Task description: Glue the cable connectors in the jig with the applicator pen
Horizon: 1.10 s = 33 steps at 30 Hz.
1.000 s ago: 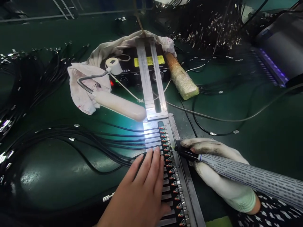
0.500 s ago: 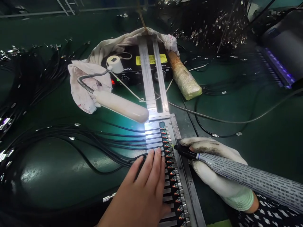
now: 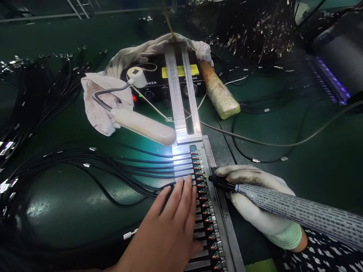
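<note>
My bare left hand (image 3: 167, 226) lies palm down, fingers stretched out, on the near part of a long metal fixture (image 3: 222, 223), its fingertips over the black cables (image 3: 154, 167). The cables run in from the left. Their ends, small connectors (image 3: 210, 219) with orange and green wires, sit in a row along the fixture. My right hand (image 3: 261, 223), in a stained white glove, is closed around a thick dispensing syringe (image 3: 300, 206) wrapped in grey printed paper. Its black front end points left, with a thin yellowish tip at a connector just beyond my left fingertips.
A white lamp (image 3: 144, 126) on a bent neck lights the fixture's far end. Behind stands a black control box (image 3: 157, 90) draped with cloth (image 3: 124, 56). A plastic-wrapped handle (image 3: 222, 94) lies right of it. Cable bundles (image 3: 42, 87) lie left; a purple-lit device (image 3: 336, 81) stands right.
The view has shifted very slightly. The syringe tip stays at about the same connector, and both hands keep almost the same pose.
</note>
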{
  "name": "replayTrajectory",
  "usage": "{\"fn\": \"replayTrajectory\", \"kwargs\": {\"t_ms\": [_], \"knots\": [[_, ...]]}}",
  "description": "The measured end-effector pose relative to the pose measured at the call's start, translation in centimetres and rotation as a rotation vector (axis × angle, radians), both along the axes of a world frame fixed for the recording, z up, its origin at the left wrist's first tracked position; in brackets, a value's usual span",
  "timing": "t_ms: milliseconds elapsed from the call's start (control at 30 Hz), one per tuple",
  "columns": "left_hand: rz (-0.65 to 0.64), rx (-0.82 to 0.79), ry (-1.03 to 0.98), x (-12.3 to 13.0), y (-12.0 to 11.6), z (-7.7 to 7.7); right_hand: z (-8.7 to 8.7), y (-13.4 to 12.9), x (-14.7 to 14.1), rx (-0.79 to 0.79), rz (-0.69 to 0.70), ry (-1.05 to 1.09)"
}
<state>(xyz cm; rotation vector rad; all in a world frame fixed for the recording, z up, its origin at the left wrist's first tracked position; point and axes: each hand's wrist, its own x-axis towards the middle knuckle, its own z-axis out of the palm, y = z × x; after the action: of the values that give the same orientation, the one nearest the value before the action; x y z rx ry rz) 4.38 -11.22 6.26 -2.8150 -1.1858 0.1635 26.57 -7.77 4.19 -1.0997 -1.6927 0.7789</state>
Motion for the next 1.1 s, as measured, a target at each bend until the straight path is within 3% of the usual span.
{"fn": "replayTrajectory", "kwargs": {"t_ms": [1100], "knots": [[0.005, 0.023, -0.061, -0.13, 0.23, 0.17, 0.06, 0.23, -0.20, -0.008, -0.004, -0.005]]}}
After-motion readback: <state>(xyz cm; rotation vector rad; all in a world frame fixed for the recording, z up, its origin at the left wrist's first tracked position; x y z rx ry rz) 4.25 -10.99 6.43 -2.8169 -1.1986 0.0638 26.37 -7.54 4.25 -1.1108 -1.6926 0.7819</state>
